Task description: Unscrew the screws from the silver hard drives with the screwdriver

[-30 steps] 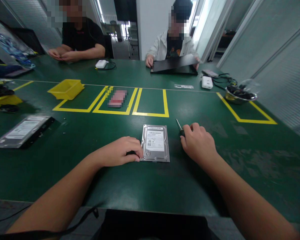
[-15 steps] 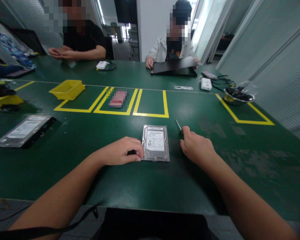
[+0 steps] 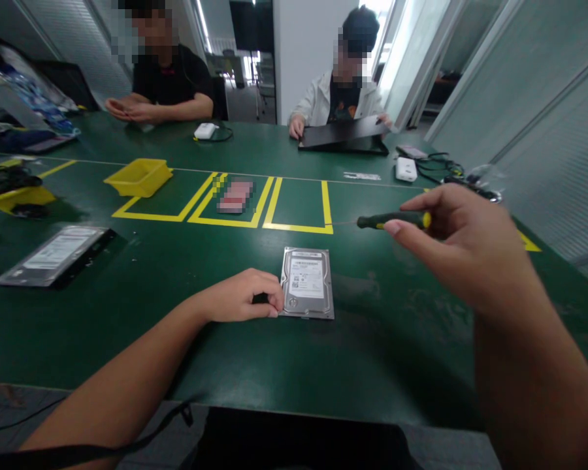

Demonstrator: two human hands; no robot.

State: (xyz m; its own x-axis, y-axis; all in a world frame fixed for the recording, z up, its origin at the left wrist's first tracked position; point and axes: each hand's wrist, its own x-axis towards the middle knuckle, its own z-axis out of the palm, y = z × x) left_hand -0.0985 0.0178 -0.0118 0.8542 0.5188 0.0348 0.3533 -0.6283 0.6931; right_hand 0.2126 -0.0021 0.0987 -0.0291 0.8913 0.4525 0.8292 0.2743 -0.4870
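Note:
A silver hard drive (image 3: 306, 282) with a white label lies flat on the green table (image 3: 215, 365) in front of me. My left hand (image 3: 247, 295) rests at its lower left edge, the thumb and curled fingers closed on that corner. Raised above the table to the right, my right hand (image 3: 463, 245) grips a screwdriver (image 3: 394, 220) with a dark green and yellow handle. Its thin shaft points left, towards a yellow tape outline, and stands apart from the drive.
A second drive on a dark bracket (image 3: 59, 256) lies at the left, with small bits beside it. Farther back are a yellow bin (image 3: 140, 177), a pink blurred item (image 3: 235, 197), and a white adapter (image 3: 406, 170) with cables. Two people sit across, one holding a black panel (image 3: 340, 135).
My right hand has lifted and moved right with the screwdriver, whose shaft has swung to point left. My left hand stays at the hard drive's corner.

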